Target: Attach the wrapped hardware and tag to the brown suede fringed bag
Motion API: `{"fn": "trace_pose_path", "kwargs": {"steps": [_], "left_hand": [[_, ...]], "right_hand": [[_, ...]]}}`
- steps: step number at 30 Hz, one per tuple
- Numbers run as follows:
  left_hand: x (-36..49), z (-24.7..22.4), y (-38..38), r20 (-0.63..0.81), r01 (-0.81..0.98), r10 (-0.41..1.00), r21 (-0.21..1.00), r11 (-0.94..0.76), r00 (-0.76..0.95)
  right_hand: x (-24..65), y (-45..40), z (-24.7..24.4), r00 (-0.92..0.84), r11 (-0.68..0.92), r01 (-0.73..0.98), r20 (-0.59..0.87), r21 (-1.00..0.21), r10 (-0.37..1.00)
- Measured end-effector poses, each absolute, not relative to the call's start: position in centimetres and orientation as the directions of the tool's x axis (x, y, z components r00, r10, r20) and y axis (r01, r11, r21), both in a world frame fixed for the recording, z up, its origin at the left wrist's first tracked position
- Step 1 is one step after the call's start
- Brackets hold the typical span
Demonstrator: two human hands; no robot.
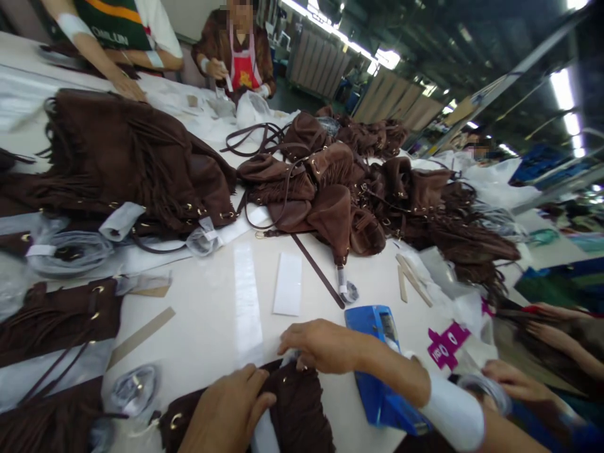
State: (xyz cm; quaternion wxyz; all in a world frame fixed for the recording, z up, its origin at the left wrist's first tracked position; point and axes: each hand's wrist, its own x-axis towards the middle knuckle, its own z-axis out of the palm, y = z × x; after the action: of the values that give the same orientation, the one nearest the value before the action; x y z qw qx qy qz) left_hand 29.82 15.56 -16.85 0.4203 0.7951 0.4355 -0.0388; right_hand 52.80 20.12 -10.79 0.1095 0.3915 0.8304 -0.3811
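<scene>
A dark brown fringed bag (302,412) with gold eyelets lies at the near edge of the table, partly cut off by the picture. My left hand (231,406) presses on it, fingers curled over its upper edge and thumb held apart. A white strip (265,434) runs down over the bag beside that thumb. My right hand (321,346) is bent over the bag's top edge, its fingers closed on a bit of clear plastic wrap (290,357). Its fingertips are partly hidden. Just right of my right hand sits a blue tape dispenser (372,377), partly under my forearm.
Brown fringed bags (325,201) are heaped across the table's middle, with more at left (132,157). A white card (287,283), a plastic-wrapped coil (134,390) and a purple cutout (448,345) lie nearby. A co-worker's hands (514,380) are at right; two people stand opposite.
</scene>
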Motion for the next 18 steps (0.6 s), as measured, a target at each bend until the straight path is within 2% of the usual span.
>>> {"fn": "trace_pose_path", "kwargs": {"steps": [2, 4, 6, 10, 12, 18], "left_hand": [[29.9, -17.1, 15.5, -0.424, 0.738, 0.678, 0.619, -0.267, 0.6], [30.0, -17.2, 15.4, -0.417, 0.755, 0.701, 0.598, -0.269, 0.579], [30.0, -17.4, 15.2, -0.393, 0.76, 0.721, 0.584, -0.284, 0.571], [30.1, -17.6, 14.9, -0.34, 0.761, 0.746, 0.559, -0.33, 0.573], [30.1, -17.7, 14.9, -0.323, 0.757, 0.748, 0.552, -0.349, 0.58], [30.4, -17.0, 14.3, -0.239, 0.759, 0.792, 0.531, -0.378, 0.562]], "right_hand": [[53.2, 18.7, -10.2, -0.665, 0.389, 0.714, -0.391, -0.582, 0.636], [53.3, 17.0, -10.1, -0.656, 0.409, 0.722, -0.367, -0.557, 0.659], [53.0, 15.3, -10.6, -0.617, 0.441, 0.772, -0.37, -0.457, 0.695], [52.6, 12.2, -12.1, -0.51, 0.481, 0.86, -0.315, -0.17, 0.8], [52.9, 10.4, -12.8, -0.478, 0.476, 0.875, -0.307, -0.087, 0.823], [57.2, 4.2, -15.1, -0.266, 0.344, 0.936, -0.496, 0.072, 0.826]]}}
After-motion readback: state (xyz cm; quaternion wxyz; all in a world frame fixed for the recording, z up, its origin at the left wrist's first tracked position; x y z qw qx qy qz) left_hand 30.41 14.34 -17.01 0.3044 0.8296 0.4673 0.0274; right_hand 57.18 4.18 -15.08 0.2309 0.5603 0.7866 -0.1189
